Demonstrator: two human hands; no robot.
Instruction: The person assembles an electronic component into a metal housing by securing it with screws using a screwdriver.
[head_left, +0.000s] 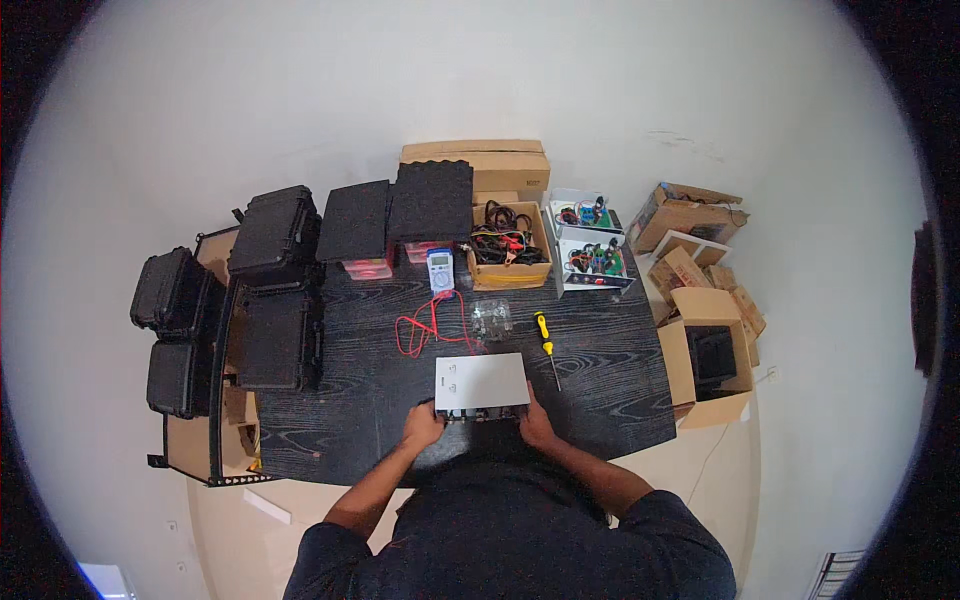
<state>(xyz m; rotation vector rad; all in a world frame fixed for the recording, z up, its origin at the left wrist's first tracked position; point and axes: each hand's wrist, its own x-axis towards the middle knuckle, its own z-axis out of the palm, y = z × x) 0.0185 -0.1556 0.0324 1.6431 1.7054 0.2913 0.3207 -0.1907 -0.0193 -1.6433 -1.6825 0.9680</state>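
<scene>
A white box-shaped device case (485, 378) is at the near edge of the black wood-grain table (370, 385). Its pale top has a few small marks on the left, and a darker side with small fittings faces me. My left hand (424, 425) is closed round its left side, and my right hand (537, 424) grips the right side. Most of my fingers are hidden by the case. Just right of it lies a yellow-and-black screwdriver (546, 340). Beyond the case sits a clear plastic tray (492, 319) with small parts, too small to make out.
A multimeter (441, 272) with red leads (400, 335) lies farther back. Behind stand a cardboard box of cables (511, 275) and two opened white cases with circuit boards (595, 262). Black hard cases (275, 335) line the left; an open carton (720, 400) stands right of the table.
</scene>
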